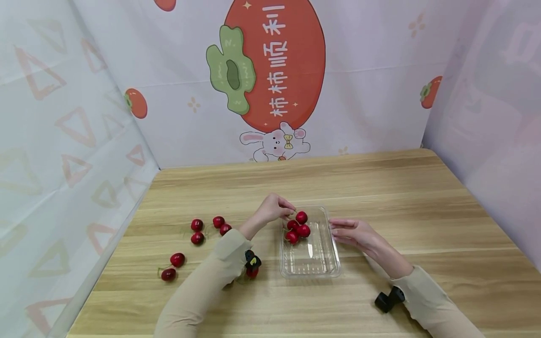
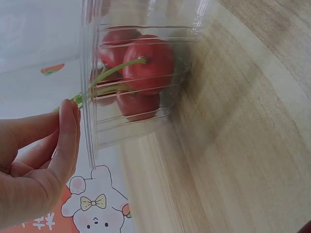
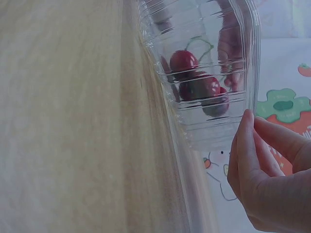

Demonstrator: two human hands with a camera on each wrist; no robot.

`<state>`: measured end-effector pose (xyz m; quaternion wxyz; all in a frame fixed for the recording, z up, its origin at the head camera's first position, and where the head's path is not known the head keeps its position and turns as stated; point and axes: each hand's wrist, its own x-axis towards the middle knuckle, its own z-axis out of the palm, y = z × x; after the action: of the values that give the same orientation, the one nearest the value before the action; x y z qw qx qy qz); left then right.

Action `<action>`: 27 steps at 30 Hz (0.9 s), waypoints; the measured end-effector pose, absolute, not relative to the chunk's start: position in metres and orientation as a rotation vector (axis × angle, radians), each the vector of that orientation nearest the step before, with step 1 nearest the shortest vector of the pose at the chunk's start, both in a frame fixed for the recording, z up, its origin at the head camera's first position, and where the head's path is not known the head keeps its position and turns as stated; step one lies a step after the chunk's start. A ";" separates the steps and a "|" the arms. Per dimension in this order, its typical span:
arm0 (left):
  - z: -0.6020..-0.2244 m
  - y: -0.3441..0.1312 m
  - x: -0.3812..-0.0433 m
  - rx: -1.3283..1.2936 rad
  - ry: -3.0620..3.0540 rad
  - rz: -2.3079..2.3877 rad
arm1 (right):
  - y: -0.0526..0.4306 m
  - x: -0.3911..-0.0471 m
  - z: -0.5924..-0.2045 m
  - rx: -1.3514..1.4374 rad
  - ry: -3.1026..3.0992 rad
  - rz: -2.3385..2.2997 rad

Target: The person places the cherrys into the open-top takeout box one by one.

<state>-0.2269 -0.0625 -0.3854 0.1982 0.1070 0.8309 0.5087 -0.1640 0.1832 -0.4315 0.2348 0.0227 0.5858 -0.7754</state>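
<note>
A clear plastic container stands on the table between my hands, with several red cherries toward its far left part. My left hand is at the container's far left rim. In the left wrist view, that hand pinches green cherry stems between thumb and fingers, and the stems lead to cherries inside the container wall. My right hand is at the right side. In the right wrist view, its thumb and fingertips pinch the container's rim.
On the table's left lie cherry pairs with stems: one pair, another and a nearer one. A cherry shows partly below the left wrist's black camera. A printed cloth hangs behind the table.
</note>
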 end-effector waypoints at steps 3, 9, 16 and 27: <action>-0.386 -0.062 -0.227 0.309 2.331 1.408 | 0.184 -0.164 -0.431 0.055 1.601 -2.129; -0.388 -0.061 -0.228 0.315 2.346 1.364 | 0.184 -0.164 -0.431 0.037 1.594 -2.135; -0.391 -0.061 -0.228 0.343 2.340 1.337 | 0.184 -0.164 -0.432 0.056 1.599 -2.128; -0.392 -0.064 -0.228 0.376 2.340 1.349 | 0.183 -0.165 -0.433 0.077 1.588 -2.134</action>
<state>-0.2283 -0.0642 -0.3918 0.2057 0.1350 0.8398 0.4840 -0.1645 0.1832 -0.4333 0.2378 0.0281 0.5795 -0.7790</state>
